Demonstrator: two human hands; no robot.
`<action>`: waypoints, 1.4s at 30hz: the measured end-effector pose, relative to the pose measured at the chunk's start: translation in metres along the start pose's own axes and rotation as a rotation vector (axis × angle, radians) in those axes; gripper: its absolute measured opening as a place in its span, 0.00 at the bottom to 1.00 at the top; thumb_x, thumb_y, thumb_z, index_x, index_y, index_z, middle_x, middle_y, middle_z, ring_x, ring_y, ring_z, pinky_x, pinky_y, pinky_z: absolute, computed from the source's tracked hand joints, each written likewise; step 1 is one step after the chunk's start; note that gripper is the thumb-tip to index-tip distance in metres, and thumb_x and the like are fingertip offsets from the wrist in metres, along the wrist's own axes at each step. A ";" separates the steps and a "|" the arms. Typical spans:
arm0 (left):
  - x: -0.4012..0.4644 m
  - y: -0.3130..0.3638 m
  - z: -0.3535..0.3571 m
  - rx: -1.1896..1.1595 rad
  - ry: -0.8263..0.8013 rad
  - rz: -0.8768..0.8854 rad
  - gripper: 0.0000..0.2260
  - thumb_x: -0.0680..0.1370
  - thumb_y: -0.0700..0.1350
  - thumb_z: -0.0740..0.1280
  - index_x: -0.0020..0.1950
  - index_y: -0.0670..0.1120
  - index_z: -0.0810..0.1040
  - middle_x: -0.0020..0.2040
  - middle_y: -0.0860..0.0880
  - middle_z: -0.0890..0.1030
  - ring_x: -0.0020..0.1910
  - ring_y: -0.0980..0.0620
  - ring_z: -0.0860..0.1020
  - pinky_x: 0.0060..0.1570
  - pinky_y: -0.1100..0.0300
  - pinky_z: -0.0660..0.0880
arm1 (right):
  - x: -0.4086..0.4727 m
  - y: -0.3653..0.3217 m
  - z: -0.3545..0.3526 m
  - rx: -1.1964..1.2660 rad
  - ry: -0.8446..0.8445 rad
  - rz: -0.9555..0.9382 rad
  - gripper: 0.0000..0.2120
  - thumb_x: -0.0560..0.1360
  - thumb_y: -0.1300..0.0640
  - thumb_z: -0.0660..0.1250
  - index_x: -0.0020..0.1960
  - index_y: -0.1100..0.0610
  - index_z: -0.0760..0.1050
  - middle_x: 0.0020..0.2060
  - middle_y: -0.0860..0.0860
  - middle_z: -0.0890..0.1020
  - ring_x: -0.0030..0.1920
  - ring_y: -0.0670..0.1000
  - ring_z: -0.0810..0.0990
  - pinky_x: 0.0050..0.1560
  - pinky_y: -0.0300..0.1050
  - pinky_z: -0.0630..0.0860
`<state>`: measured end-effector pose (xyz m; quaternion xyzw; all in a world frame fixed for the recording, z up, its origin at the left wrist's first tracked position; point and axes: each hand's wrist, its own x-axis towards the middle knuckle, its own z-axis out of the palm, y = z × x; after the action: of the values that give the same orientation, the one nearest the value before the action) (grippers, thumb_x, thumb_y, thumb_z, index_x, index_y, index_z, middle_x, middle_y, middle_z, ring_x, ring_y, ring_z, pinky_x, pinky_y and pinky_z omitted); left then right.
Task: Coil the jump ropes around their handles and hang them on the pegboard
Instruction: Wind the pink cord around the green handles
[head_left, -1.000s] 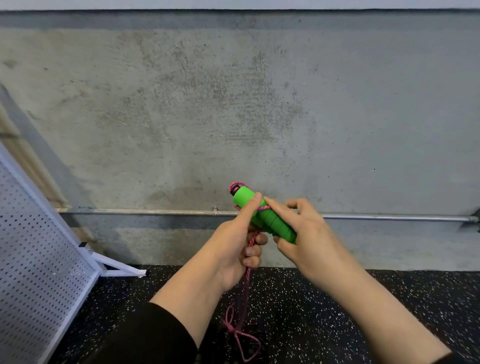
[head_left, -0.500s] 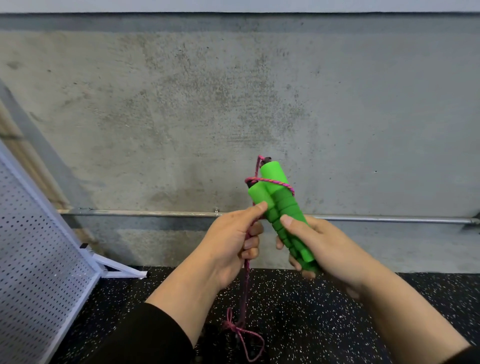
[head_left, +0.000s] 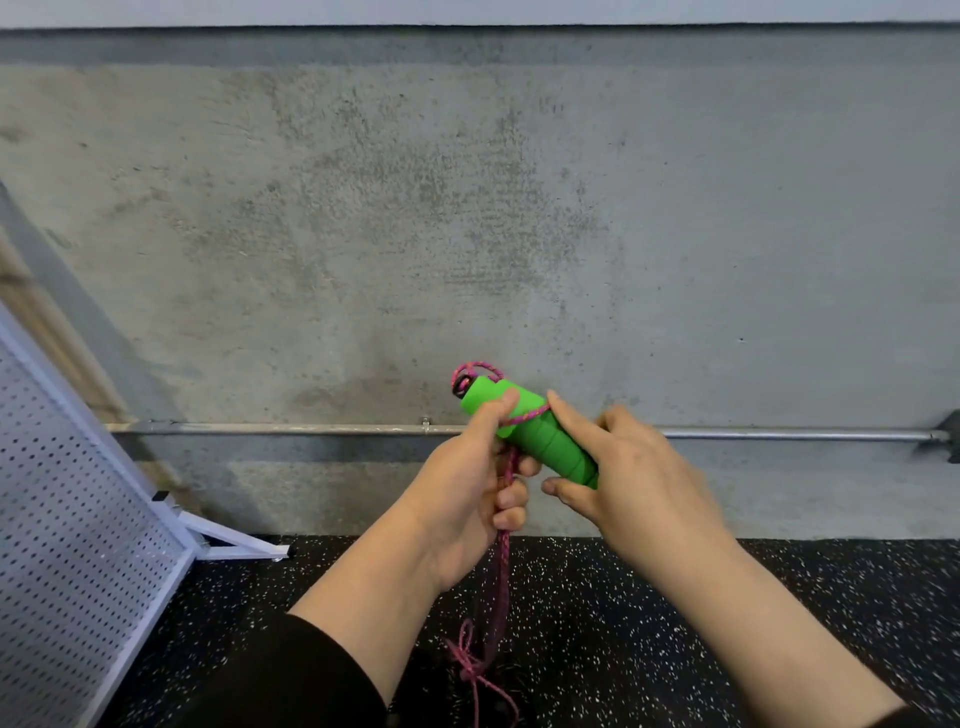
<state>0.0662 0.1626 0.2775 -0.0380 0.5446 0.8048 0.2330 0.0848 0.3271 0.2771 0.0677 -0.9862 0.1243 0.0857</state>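
Nearest the camera, two bare forearms reach forward, the left one coming out of a black sleeve (head_left: 291, 675). Between them the loose pink rope (head_left: 501, 566) hangs straight down from the hands and ends in a tangle low over the black speckled floor (head_left: 779, 597). The left hand (head_left: 467, 499) has its lower fingers curled round that hanging rope, clenching it, while its thumb presses up against the side of the green handles (head_left: 535, 431). The right hand (head_left: 628, 478) grips the lower end of the handles, thumb on top and fingers wrapped beneath. The foam handles lie together, tilted with the upper end toward the left, at about the height of the wall pipe. One turn of pink rope crosses them just beside the left thumb, and a small loop of rope shows at the upper tip. To the left stands the white pegboard (head_left: 67, 519), leaning on its frame, well apart from the hands. Behind everything runs a metal pipe (head_left: 285, 429) along the grey concrete wall (head_left: 467, 208).
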 end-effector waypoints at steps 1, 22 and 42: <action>0.000 -0.001 0.000 0.003 0.043 0.012 0.17 0.78 0.61 0.68 0.47 0.47 0.74 0.33 0.50 0.70 0.26 0.56 0.59 0.24 0.64 0.55 | 0.000 -0.001 0.002 -0.009 0.007 -0.014 0.41 0.74 0.34 0.68 0.78 0.29 0.45 0.52 0.44 0.66 0.60 0.50 0.71 0.51 0.48 0.73; 0.004 0.004 -0.011 0.069 0.081 0.090 0.11 0.80 0.49 0.69 0.40 0.48 0.73 0.32 0.51 0.72 0.25 0.58 0.59 0.22 0.66 0.54 | 0.001 0.010 -0.009 1.458 -0.318 0.248 0.12 0.80 0.54 0.66 0.62 0.48 0.80 0.45 0.57 0.80 0.35 0.53 0.74 0.31 0.43 0.71; 0.002 -0.002 -0.005 0.087 0.185 0.111 0.10 0.79 0.51 0.69 0.42 0.48 0.73 0.31 0.51 0.67 0.25 0.57 0.58 0.23 0.64 0.52 | 0.005 0.000 0.001 0.882 -0.039 0.102 0.10 0.81 0.48 0.64 0.60 0.45 0.79 0.45 0.44 0.86 0.40 0.39 0.81 0.44 0.38 0.75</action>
<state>0.0647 0.1599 0.2730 -0.0715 0.5995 0.7851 0.1384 0.0799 0.3268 0.2772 0.0515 -0.8423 0.5361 0.0236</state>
